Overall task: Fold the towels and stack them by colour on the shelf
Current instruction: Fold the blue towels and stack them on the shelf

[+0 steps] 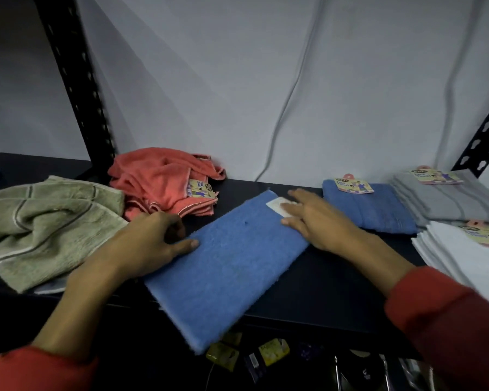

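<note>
Your left hand (150, 244) curls at the near-left edge of the long folded blue terry towel (226, 266), apparently steadying it, though a grip isn't clear. Your right hand (316, 221) presses flat, fingers straight, probably smoothing the fold. It lies on the dark shelf (331, 280); one folded blue stack (370, 207) waits right.

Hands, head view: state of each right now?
Left hand: fingers curled on the left edge of the blue towel, thumb on top, gripping it.
Right hand: open, fingers flat, pressing the towel's far end by its white label.
</note>
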A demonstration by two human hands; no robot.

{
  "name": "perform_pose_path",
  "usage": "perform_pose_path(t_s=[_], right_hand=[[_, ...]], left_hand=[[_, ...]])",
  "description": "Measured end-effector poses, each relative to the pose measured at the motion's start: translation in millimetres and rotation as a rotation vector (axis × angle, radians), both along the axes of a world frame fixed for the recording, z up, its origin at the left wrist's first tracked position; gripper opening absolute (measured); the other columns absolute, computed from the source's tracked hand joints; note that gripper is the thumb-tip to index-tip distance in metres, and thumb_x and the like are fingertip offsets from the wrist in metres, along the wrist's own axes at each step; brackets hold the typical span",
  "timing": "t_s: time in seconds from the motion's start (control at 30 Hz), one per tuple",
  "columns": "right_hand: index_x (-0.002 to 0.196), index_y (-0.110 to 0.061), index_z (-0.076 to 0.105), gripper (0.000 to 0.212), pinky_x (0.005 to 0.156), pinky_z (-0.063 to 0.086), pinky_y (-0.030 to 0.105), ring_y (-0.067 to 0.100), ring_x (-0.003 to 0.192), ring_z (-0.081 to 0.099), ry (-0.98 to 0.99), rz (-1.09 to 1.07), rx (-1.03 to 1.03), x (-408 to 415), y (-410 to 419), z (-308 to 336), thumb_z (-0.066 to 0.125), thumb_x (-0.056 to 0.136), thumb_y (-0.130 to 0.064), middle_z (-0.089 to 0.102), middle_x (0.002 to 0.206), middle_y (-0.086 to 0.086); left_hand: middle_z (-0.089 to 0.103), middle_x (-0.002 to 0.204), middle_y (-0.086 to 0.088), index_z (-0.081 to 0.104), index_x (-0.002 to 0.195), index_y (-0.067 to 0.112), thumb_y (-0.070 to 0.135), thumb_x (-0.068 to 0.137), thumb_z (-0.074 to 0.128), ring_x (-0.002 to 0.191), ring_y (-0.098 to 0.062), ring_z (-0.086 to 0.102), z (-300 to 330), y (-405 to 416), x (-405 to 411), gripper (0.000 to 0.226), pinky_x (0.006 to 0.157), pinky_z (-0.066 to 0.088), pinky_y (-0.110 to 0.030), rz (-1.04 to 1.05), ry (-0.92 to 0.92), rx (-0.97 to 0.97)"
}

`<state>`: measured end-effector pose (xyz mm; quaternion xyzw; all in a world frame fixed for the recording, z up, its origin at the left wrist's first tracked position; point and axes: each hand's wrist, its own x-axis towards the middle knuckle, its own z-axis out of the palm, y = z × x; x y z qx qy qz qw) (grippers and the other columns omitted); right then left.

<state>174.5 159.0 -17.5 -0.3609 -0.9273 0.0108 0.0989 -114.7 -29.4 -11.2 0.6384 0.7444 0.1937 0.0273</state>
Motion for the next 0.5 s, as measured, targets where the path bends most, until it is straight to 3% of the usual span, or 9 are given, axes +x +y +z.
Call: perform_pose_path(t_s=[0.1, 0.23, 0.3, 0.4, 0.5], right_hand=[[0.131, -0.016, 0.062, 0.042, 0.107, 0.029, 0.035, 0.030, 0.128, 0.044, -0.048, -0.160, 0.125, -13.3, 13.7, 12.5, 0.053, 0.100, -0.043, 0.052, 0.140, 0.012], [0.128, -0.021, 0.065, 0.049, 0.103, 0.042, 0.041, 0.025, 0.119, 0.057, 0.232, -0.187, -0.062, -14.6, -34.6, 20.5, 0.050, 0.096, -0.055, 0.066, 0.126, 0.004], [0.136, -0.024, 0.058, 0.061, 0.112, 0.037, 0.041, 0.021, 0.133, 0.050, 0.147, -0.118, -0.144, -8.7, -66.9, 11.1, 0.039, 0.094, -0.064, 0.058, 0.141, 0.000], [0.155, -0.031, 0.031, 0.075, 0.125, 0.010, 0.034, 0.011, 0.153, 0.013, 0.020, -0.027, -0.188, 2.3, -78.0, -7.3, 0.030, 0.091, -0.070, 0.020, 0.165, -0.006], [0.151, -0.028, 0.041, 0.077, 0.125, 0.015, 0.037, 0.011, 0.151, 0.019, 0.137, -0.046, -0.173, 11.8, -55.3, -10.6, 0.036, 0.089, -0.074, 0.030, 0.162, -0.004]], left_hand=[[0.067, 0.073, 0.011, 0.064, 0.079, 0.029, 0.060, 0.082, 0.072, 0.068, -0.002, 0.061, -0.6, 1.3, 19.4, 0.032, 0.071, 0.053, -0.034, -0.033, -0.067, -0.020], [0.063, 0.067, 0.015, 0.061, 0.076, 0.029, 0.063, 0.080, 0.067, 0.068, -0.002, 0.059, -7.8, 5.3, 49.5, 0.035, 0.069, 0.053, -0.036, 0.003, -0.122, 0.040], [0.063, 0.066, 0.013, 0.060, 0.075, 0.027, 0.058, 0.081, 0.070, 0.068, -0.004, 0.060, -12.2, 6.5, 63.7, 0.033, 0.067, 0.052, -0.035, 0.026, -0.167, 0.060], [0.063, 0.065, 0.010, 0.058, 0.079, 0.028, 0.052, 0.084, 0.070, 0.066, -0.004, 0.060, -16.4, 5.0, 83.7, 0.028, 0.058, 0.043, -0.027, 0.027, -0.188, 0.109], [0.064, 0.069, 0.011, 0.056, 0.094, 0.033, 0.051, 0.085, 0.071, 0.067, -0.003, 0.060, -17.8, 1.5, 90.9, 0.025, 0.056, 0.039, -0.023, -0.036, -0.241, 0.142]])
